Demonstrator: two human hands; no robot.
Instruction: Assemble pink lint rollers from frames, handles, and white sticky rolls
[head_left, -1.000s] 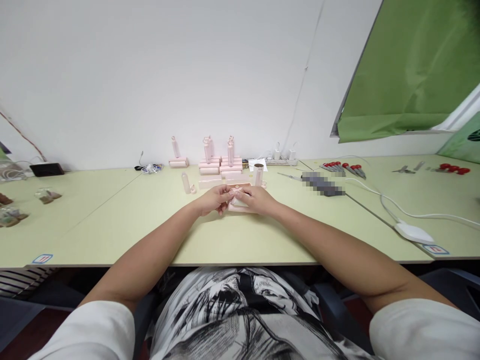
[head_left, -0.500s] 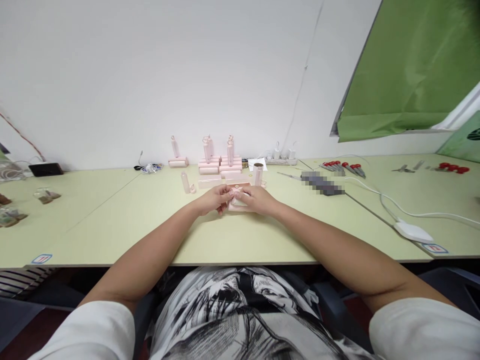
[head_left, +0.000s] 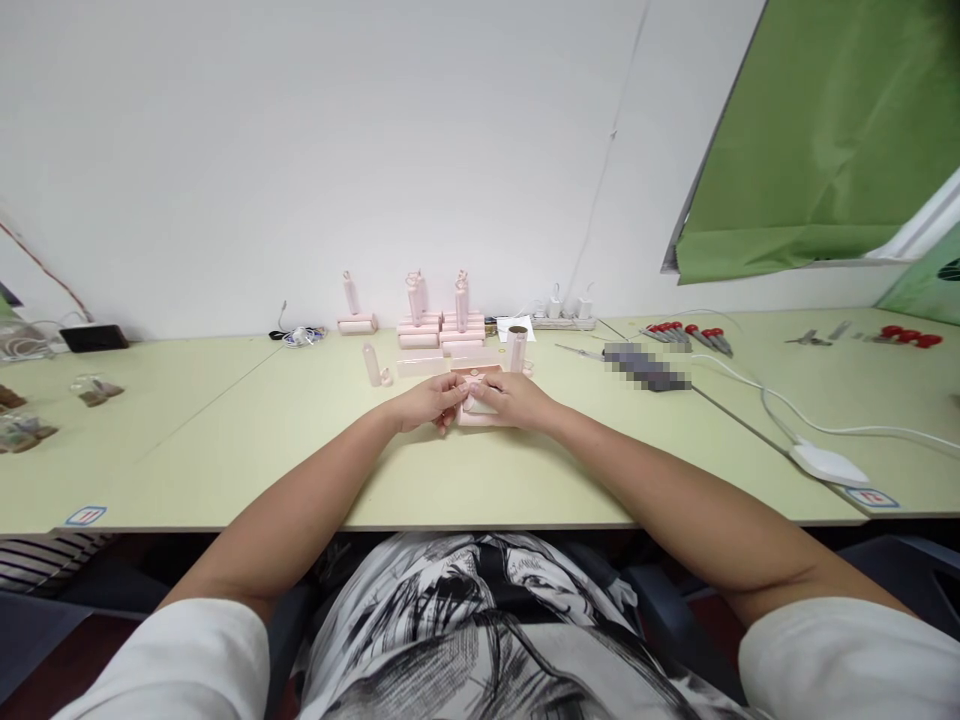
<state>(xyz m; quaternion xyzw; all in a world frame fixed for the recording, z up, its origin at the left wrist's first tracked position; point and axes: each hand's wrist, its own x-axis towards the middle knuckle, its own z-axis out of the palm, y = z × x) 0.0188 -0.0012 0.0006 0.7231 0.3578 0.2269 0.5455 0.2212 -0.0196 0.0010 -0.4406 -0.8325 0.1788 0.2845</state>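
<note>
In the middle of the table, a pink box (head_left: 487, 420) lies near my hands, with a pale part showing in it; my hands cover much of it. My left hand (head_left: 431, 402) is closed at the box's left side, thumb and fingers pinched together. From the right, my right hand (head_left: 521, 400) reaches over the box, its fingers closed and its thumb meeting the left fingertips. Whatever sits between the fingertips is too small and covered to name. Just behind my right hand stands a pink cylinder (head_left: 516, 350) with a dark open top.
A slim pink bottle (head_left: 372, 366) stands left of the hands, a small ring-shaped piece (head_left: 386, 377) beside it. Pink boxes (head_left: 418, 340) with bottles on top line the wall. Rightward lie a blurred-out grey object (head_left: 645, 367), red-ended tools (head_left: 686, 335) and a white cable (head_left: 832, 430).
Both hands stay together over the pink box, with only slight finger movement. The rest of the table looks the same apart from a small shift of view.
</note>
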